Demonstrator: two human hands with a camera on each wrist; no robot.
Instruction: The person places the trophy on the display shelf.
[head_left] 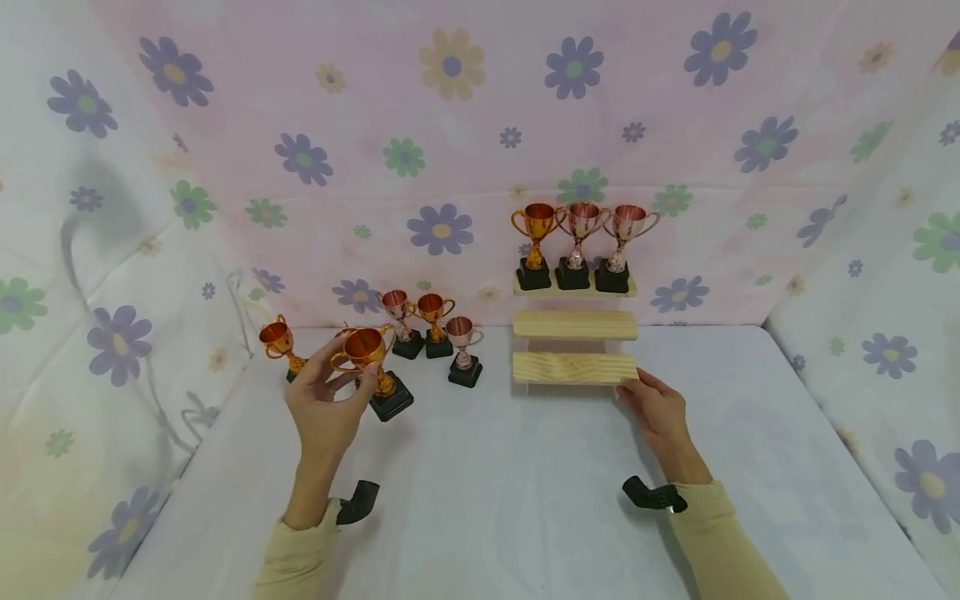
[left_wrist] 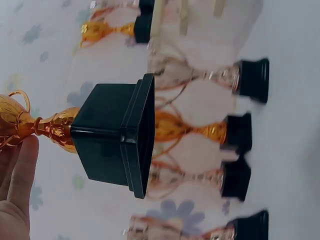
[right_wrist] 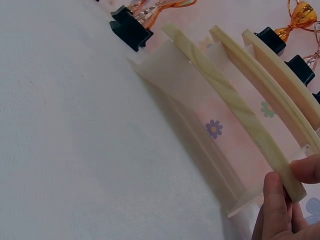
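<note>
Left hand (head_left: 327,408): fingers curled round a gold trophy (head_left: 369,354), tilted, base lifted just above the surface (head_left: 480,483).
Loose trophies (head_left: 435,329): standing behind it.
Stepped shelf (head_left: 574,346): three trophies on top step.
Right hand (head_left: 658,408): pinching the shelf's lowest step's right end.

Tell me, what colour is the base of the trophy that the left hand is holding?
Black. The base of the gold trophy shows best in the left wrist view.
</note>
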